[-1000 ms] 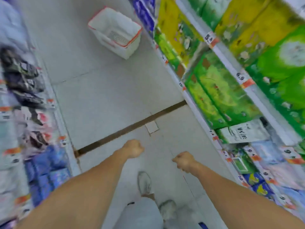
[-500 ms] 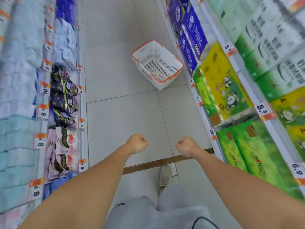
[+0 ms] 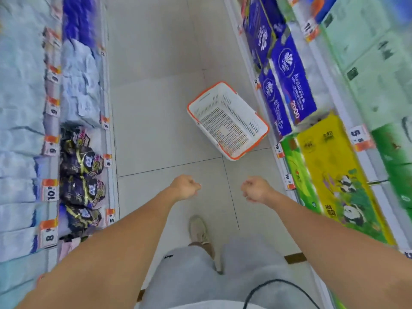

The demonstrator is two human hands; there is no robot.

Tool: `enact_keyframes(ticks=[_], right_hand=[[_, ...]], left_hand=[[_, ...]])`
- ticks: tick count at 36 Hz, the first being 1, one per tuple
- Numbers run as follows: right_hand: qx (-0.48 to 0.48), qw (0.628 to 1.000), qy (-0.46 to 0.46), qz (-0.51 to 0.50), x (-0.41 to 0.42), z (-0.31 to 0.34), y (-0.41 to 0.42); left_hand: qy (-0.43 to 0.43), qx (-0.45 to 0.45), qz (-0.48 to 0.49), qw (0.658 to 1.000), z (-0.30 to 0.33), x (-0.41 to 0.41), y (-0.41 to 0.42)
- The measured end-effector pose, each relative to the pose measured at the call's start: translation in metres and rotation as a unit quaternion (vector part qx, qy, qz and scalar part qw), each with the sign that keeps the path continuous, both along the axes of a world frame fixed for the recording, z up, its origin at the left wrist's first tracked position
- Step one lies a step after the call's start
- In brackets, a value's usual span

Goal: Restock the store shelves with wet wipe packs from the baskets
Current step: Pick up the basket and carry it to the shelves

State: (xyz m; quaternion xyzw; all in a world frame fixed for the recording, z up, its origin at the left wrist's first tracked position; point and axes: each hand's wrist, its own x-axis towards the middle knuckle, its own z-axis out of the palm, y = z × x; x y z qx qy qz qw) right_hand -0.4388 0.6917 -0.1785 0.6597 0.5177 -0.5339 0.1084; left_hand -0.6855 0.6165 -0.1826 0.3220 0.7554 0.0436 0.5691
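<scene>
A white basket (image 3: 227, 120) with an orange rim stands on the aisle floor ahead, close to the right shelf, and I see nothing inside it. My left hand (image 3: 185, 187) and my right hand (image 3: 255, 189) are held out in front of me above the floor, short of the basket. Both have their fingers curled into loose fists and hold nothing. No wet wipe pack is in either hand.
Shelves line both sides of the aisle. The left shelf (image 3: 53, 139) holds pale blue packs and dark purple packs (image 3: 81, 172). The right shelf (image 3: 278, 150) holds blue, yellow (image 3: 334, 175) and green tissue packs. My shoe (image 3: 198, 230) steps on the tiled floor.
I have walked down the aisle and the basket has come much closer, now just ahead of my hands. Both hands stay curled and hold nothing.
</scene>
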Motion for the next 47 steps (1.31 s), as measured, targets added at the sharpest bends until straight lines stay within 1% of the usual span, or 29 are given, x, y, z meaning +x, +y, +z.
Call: enact_keyframes(ticks=[3, 6, 10, 12, 14, 17, 20, 22, 23, 26, 28, 30, 32, 34, 35, 37, 40, 41, 43, 44, 47], right_hand=[[-0.032, 0.998, 0.002, -0.052, -0.013, -0.004, 0.055], [-0.042, 0.995, 0.007, -0.096, -0.025, -0.022, 0.114], [-0.063, 0.980, 0.029, -0.185, -0.045, -0.071, 0.198], [-0.071, 0.971, 0.030, -0.227, -0.054, -0.099, 0.236], [-0.081, 0.962, 0.015, -0.261, -0.057, -0.131, 0.268], [-0.066, 0.956, -0.029, -0.284, -0.054, -0.178, 0.309], [-0.069, 0.939, -0.073, -0.330, -0.049, -0.220, 0.337], [-0.083, 0.922, -0.095, -0.366, -0.045, -0.255, 0.346], [-0.088, 0.912, -0.106, -0.387, -0.041, -0.280, 0.349], [-0.104, 0.862, -0.159, -0.469, -0.040, -0.326, 0.359], [-0.123, 0.833, -0.227, -0.490, -0.038, -0.358, 0.362], [-0.131, 0.792, -0.262, -0.535, -0.038, -0.387, 0.361], [-0.134, 0.757, -0.240, -0.592, -0.037, -0.418, 0.355], [-0.131, 0.730, -0.205, -0.639, -0.039, -0.441, 0.348], [-0.116, 0.725, -0.206, -0.647, -0.037, -0.450, 0.344], [-0.083, 0.715, -0.225, -0.657, -0.031, -0.465, 0.335], [-0.061, 0.704, -0.179, -0.685, -0.021, -0.481, 0.314], [-0.057, 0.707, -0.167, -0.685, -0.019, -0.481, 0.308], [-0.058, 0.728, -0.174, -0.660, -0.019, -0.476, 0.295], [-0.058, 0.725, -0.184, -0.661, -0.021, -0.468, 0.288], [-0.046, 0.681, -0.184, -0.707, -0.029, -0.419, 0.269]], left_hand=[[0.013, -0.019, -0.028, 0.999, -0.003, -0.031, 0.070], [0.004, -0.036, -0.042, 0.998, -0.013, -0.053, 0.149], [0.008, -0.030, -0.036, 0.999, -0.043, -0.077, 0.257], [0.015, -0.028, -0.048, 0.998, -0.063, -0.087, 0.306], [0.024, -0.037, -0.053, 0.998, -0.084, -0.097, 0.348], [0.035, -0.045, -0.042, 0.997, -0.116, -0.115, 0.405], [0.055, -0.033, -0.056, 0.996, -0.153, -0.132, 0.458], [0.074, -0.028, -0.065, 0.995, -0.188, -0.146, 0.495], [0.083, -0.031, -0.090, 0.992, -0.208, -0.152, 0.514], [0.120, -0.050, -0.151, 0.980, -0.279, -0.160, 0.566], [0.147, -0.069, -0.200, 0.966, -0.318, -0.156, 0.598], [0.166, -0.066, -0.235, 0.955, -0.352, -0.148, 0.624], [0.151, -0.080, -0.237, 0.956, -0.389, -0.143, 0.641], [0.115, -0.102, -0.223, 0.963, -0.420, -0.141, 0.649], [0.116, -0.097, -0.208, 0.966, -0.435, -0.142, 0.649], [0.158, -0.061, -0.172, 0.970, -0.455, -0.144, 0.645], [0.202, -0.022, -0.145, 0.968, -0.467, -0.147, 0.634], [0.209, -0.014, -0.162, 0.964, -0.465, -0.145, 0.632], [0.227, -0.003, -0.216, 0.950, -0.452, -0.138, 0.633], [0.232, 0.007, -0.243, 0.942, -0.442, -0.133, 0.634], [0.246, 0.045, -0.327, 0.911, -0.391, -0.108, 0.643]])
